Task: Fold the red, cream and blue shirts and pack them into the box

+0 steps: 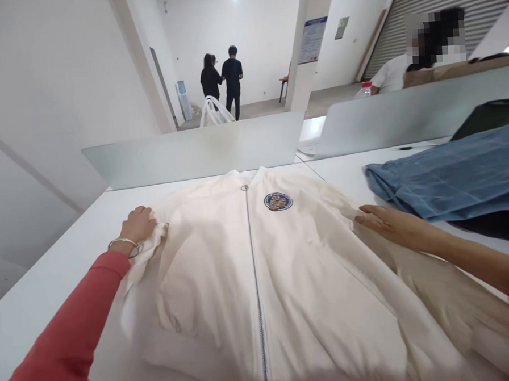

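A cream zip-up jacket [215,261] lies front side up, its zipper closed down the middle and a round blue badge [278,201] on the chest. At the jacket's left side, my left hand [137,225] has its fingers curled round the bunched cloth of a sleeve. On the opposite side, my right hand [388,226] rests on the other sleeve with its fingers stretched out, palm down. That sleeve runs toward the lower right, under my forearm.
Folded blue cloth [450,174] lies on the white table [66,268] at the right. Frosted dividers [201,150] line the back edge. Beyond stand two people [232,75]; another person [391,74] is at the right, near a bottle with a red cap [365,90].
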The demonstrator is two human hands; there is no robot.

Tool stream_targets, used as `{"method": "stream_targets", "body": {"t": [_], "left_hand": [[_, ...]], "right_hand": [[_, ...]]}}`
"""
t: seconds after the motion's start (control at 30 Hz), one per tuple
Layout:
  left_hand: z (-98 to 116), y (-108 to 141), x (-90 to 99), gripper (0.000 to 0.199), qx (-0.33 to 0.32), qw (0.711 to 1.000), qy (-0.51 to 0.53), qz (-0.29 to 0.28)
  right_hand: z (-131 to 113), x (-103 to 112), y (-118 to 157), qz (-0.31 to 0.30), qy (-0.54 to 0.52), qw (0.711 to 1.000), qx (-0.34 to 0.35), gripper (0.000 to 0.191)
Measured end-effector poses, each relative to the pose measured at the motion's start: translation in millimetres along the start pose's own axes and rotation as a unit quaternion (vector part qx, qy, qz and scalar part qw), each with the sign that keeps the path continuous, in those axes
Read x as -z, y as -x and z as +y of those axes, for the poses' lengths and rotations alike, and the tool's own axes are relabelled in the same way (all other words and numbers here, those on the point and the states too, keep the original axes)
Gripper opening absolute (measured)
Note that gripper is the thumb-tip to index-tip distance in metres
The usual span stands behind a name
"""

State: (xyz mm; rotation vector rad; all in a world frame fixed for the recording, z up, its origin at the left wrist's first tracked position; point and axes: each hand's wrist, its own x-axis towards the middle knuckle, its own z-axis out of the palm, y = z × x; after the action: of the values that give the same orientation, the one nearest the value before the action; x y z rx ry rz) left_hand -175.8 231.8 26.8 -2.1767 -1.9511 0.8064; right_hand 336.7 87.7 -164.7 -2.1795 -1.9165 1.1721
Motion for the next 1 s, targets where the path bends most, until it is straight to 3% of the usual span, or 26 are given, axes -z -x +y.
{"method": "stream_targets", "body": {"t": [0.07,0.2,0.3,0.37,0.43,0.53,0.73,0.9,1.0], "left_hand": [[36,-7,8.0,0.039,-0.069,0.997,0.006,0.025],[133,-14,12.0,0.042,-0.264,0.964,0.024,0.033],[193,-13,-3.2,0.045,-0.318,0.948,0.016,-0.019],[216,-12,-19.6,0.049,-0.316,0.946,0.019,-0.071],[227,-12,-36.0,0.052,-0.300,0.946,0.036,-0.114],[233,-15,-52.6,0.055,-0.267,0.954,0.064,-0.123],[249,-22,-56.2,0.055,-0.213,0.969,0.076,-0.104],[249,-13,-56.9,0.055,-0.222,0.967,0.079,-0.096],[245,-8,-54.7,0.055,-0.245,0.962,0.075,-0.096]], "right_hand": [[-8,0,-1,0.044,-0.015,0.999,-0.017,0.051],[-42,-11,-26,0.102,-0.023,0.994,-0.004,0.056],[-54,-27,-49,0.065,-0.011,0.998,-0.017,0.064],[-49,-38,-65,0.029,0.016,0.999,-0.018,0.067],[-36,-45,-81,0.007,0.044,0.999,-0.008,0.068],[-13,-47,-107,-0.004,0.068,0.997,0.023,0.070],[7,-41,-150,0.005,0.105,0.991,0.086,0.072],[17,-44,-143,0.000,0.121,0.984,0.130,0.071],[16,-42,-130,0.025,0.152,0.981,0.120,0.065]]}}
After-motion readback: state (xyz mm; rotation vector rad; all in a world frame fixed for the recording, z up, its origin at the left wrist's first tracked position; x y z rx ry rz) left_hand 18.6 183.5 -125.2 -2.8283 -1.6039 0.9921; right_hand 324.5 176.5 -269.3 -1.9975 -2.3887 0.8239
